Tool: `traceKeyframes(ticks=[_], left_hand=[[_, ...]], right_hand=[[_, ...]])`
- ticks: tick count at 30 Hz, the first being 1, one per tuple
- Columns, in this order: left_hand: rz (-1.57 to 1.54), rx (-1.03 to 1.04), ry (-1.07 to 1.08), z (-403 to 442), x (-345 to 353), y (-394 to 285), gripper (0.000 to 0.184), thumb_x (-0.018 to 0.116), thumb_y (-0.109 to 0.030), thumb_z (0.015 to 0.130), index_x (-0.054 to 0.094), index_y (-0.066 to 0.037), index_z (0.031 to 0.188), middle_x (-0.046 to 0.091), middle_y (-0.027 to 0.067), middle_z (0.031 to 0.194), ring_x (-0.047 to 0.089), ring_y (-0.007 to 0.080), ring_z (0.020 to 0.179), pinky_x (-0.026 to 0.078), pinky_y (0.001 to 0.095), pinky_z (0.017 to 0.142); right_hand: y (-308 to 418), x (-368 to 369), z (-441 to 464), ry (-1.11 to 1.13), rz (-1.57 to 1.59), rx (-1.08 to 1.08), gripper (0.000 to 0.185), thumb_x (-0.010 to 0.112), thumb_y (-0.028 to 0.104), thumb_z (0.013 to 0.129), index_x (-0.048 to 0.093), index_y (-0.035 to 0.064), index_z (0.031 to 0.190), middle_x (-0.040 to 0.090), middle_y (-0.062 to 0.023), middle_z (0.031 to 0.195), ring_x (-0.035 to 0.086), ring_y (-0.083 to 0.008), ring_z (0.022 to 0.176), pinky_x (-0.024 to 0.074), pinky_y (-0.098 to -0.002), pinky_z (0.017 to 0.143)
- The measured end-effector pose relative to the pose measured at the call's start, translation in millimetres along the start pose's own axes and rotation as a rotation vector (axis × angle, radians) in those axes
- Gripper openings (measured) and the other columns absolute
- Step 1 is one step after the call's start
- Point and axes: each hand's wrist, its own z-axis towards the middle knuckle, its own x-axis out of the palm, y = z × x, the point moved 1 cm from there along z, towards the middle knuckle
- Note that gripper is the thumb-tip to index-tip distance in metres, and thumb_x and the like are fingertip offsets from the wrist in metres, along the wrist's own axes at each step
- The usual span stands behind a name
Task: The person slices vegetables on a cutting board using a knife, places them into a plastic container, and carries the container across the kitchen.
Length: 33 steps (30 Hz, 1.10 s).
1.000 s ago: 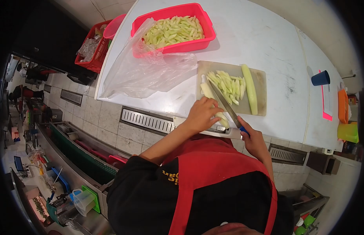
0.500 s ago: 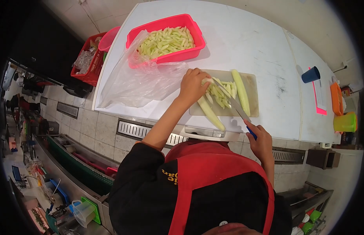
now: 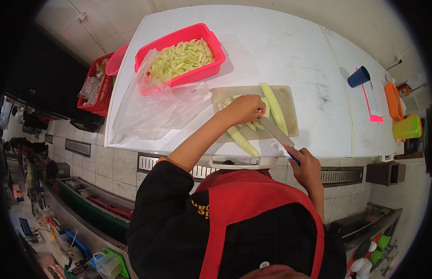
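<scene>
Your right hand (image 3: pixel 306 166) grips the knife (image 3: pixel 279 135), aimed at 11 o'clock; left hand (image 3: pixel 245 109) curls over cut strips (image 3: pixel 258 125), hold unclear.

The person wears a black top (image 3: pixel 164 209) with wide sleeves ending around the elbow, and over it a red apron (image 3: pixel 244 197) whose two straps run down the chest. Yellow lettering (image 3: pixel 200 209) sits on the left of the chest, partly covered by a strap and probably ending in "pan". A pale round button (image 3: pixel 264 264) shows near the collar; the left hand (image 3: pixel 247 109) and right hand (image 3: pixel 306 166) are bare.
</scene>
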Motion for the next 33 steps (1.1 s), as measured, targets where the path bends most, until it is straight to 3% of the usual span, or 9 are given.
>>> traceKeyframes(ticks=[5,8,11,13,15,20,23,30,33], left_hand=[[0.081,0.059,-0.071,12,4,14,0.008,0.066,-0.014,0.077,0.066,-0.007,0.082,0.060,0.0100,0.085,0.060,0.0284,0.081,0.047,0.0404,0.072],[-0.095,0.042,-0.305,0,-15,22,0.009,0.066,-0.011,0.078,0.067,-0.006,0.085,0.060,0.0106,0.085,0.060,0.0269,0.079,0.048,0.0384,0.071],[-0.184,-0.245,-0.583,-44,-36,23,0.010,0.065,-0.009,0.080,0.066,-0.004,0.088,0.060,0.0123,0.083,0.059,0.0253,0.077,0.048,0.0351,0.071],[0.002,-0.485,-0.498,-81,-11,32,0.018,0.068,-0.009,0.079,0.065,-0.002,0.096,0.060,0.0143,0.090,0.059,0.0249,0.079,0.049,0.0325,0.071],[-0.051,-0.487,-0.581,-110,29,32,0.028,0.069,-0.009,0.078,0.063,-0.003,0.105,0.058,0.0153,0.097,0.059,0.0258,0.082,0.049,0.0329,0.073],[-0.239,-0.449,-0.670,-111,48,19,0.048,0.072,-0.006,0.075,0.055,-0.002,0.120,0.053,0.0164,0.113,0.059,0.0277,0.086,0.050,0.0352,0.079],[-0.288,-0.473,-0.571,-111,45,16,0.048,0.068,-0.003,0.076,0.052,0.001,0.121,0.053,0.0164,0.112,0.058,0.0305,0.090,0.048,0.0370,0.082],[-0.333,-0.546,-0.546,-107,47,13,0.054,0.068,-0.001,0.076,0.049,0.002,0.126,0.054,0.0180,0.110,0.063,0.0256,0.082,0.052,0.0327,0.074],[-0.351,-0.602,-0.512,-106,41,7,0.056,0.068,-0.001,0.075,0.048,0.005,0.127,0.054,0.0183,0.109,0.064,0.0256,0.081,0.052,0.0328,0.075]], right_hand=[[1,-13,-1,0.110,0.119,0.025,0.048,0.067,0.008,0.077,0.061,0.0247,0.122,0.058,-0.0106,0.076,0.059,-0.0293,0.066,0.0482,-0.0384,0.060],[-1,-20,-2,0.152,0.258,0.049,0.049,0.066,0.005,0.078,0.060,0.0205,0.124,0.062,-0.0141,0.083,0.061,-0.0322,0.072,0.0488,-0.0383,0.065],[-3,-11,-4,0.156,0.403,0.000,0.049,0.064,0.003,0.078,0.058,0.0169,0.125,0.064,-0.0181,0.094,0.062,-0.0352,0.081,0.0491,-0.0384,0.072],[-1,-5,0,0.178,0.449,-0.023,0.049,0.063,0.002,0.079,0.057,0.0157,0.126,0.064,-0.0201,0.099,0.062,-0.0369,0.086,0.0490,-0.0388,0.075],[7,1,3,0.247,0.454,-0.006,0.049,0.062,0.002,0.080,0.056,0.0154,0.127,0.064,-0.0214,0.102,0.061,-0.0383,0.090,0.0486,-0.0394,0.078],[12,30,11,0.300,0.452,-0.035,0.056,0.058,0.001,0.082,0.047,0.0181,0.134,0.063,-0.0216,0.105,0.061,-0.0393,0.092,0.0489,-0.0410,0.079],[19,39,14,0.350,0.440,-0.019,0.061,0.057,0.002,0.084,0.040,0.0211,0.139,0.063,-0.0223,0.101,0.061,-0.0393,0.089,0.0494,-0.0425,0.078],[35,47,8,0.365,0.212,-0.050,0.065,0.055,0.005,0.086,0.034,0.0286,0.142,0.057,-0.0193,0.079,0.061,-0.0387,0.072,0.0500,-0.0478,0.067],[31,53,2,0.337,0.218,-0.085,0.066,0.056,0.006,0.085,0.033,0.0297,0.142,0.058,-0.0192,0.080,0.061,-0.0382,0.069,0.0503,-0.0472,0.063]])
